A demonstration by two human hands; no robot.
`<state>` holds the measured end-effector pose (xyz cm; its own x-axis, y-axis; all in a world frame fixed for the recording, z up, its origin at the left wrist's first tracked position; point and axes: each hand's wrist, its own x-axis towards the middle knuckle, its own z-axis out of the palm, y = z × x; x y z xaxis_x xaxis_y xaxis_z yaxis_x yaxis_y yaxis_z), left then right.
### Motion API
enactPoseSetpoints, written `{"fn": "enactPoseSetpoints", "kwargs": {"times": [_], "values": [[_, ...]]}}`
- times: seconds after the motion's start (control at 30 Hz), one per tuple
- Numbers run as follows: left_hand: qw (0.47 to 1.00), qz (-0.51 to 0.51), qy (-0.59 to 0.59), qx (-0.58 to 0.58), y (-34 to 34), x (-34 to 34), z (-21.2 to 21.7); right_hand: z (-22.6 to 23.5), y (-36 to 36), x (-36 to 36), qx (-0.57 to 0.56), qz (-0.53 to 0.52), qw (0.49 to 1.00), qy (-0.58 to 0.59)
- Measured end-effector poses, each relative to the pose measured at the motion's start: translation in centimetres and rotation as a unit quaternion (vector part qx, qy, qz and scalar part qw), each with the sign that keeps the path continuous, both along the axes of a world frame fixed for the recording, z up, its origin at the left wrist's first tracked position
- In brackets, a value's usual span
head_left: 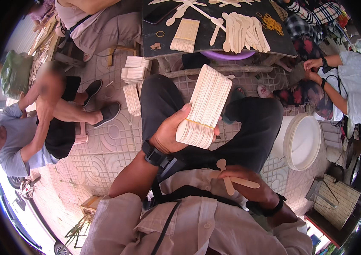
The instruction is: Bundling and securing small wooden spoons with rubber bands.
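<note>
My left hand point(168, 132) is wrapped round the lower part of a thick bundle of wooden spoons point(208, 97), raised above my lap. A yellow rubber band point(200, 124) circles the bundle near its lower end. Lower down, close to my shirt, my right hand point(248, 180) is closed on a few loose wooden spoons point(228, 183), which cross one another and point different ways. The tips of its fingers are partly hidden behind them.
Ahead stands a dark low table point(159, 41) bearing a banded bundle point(185, 35), a row of loose spoons point(245, 32) and rubber bands point(270, 24). More bundles point(134, 69) lie on the paving at left. A white bucket point(303, 142) stands at right. People sit around.
</note>
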<state>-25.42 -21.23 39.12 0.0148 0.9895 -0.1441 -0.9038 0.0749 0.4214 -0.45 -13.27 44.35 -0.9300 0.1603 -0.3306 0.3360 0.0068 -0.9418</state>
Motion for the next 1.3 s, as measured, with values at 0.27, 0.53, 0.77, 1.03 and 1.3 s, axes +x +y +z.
{"fn": "enactPoseSetpoints", "kwargs": {"times": [0.27,0.53,0.77,1.03,1.3], "values": [[0.995,-0.028,-0.061,0.072,-0.5,0.6,0.9,-0.5,1.2,-0.6,0.254,-0.029,0.967,-0.008],[0.998,-0.059,-0.013,0.004,-0.9,1.2,-0.5,-2.9,-1.4,0.4,0.213,0.080,0.973,-0.050],[0.993,-0.102,0.018,-0.056,-0.9,1.8,-0.2,-1.3,-0.9,-0.9,0.511,0.139,0.848,0.027],[0.989,-0.145,0.003,0.000,-1.3,1.6,-0.4,1.2,0.9,-0.9,0.220,-0.048,0.972,-0.072],[0.990,-0.141,-0.011,-0.009,-1.4,1.9,-0.6,-1.2,-0.2,-0.1,-0.186,-0.036,0.966,-0.177]]}}
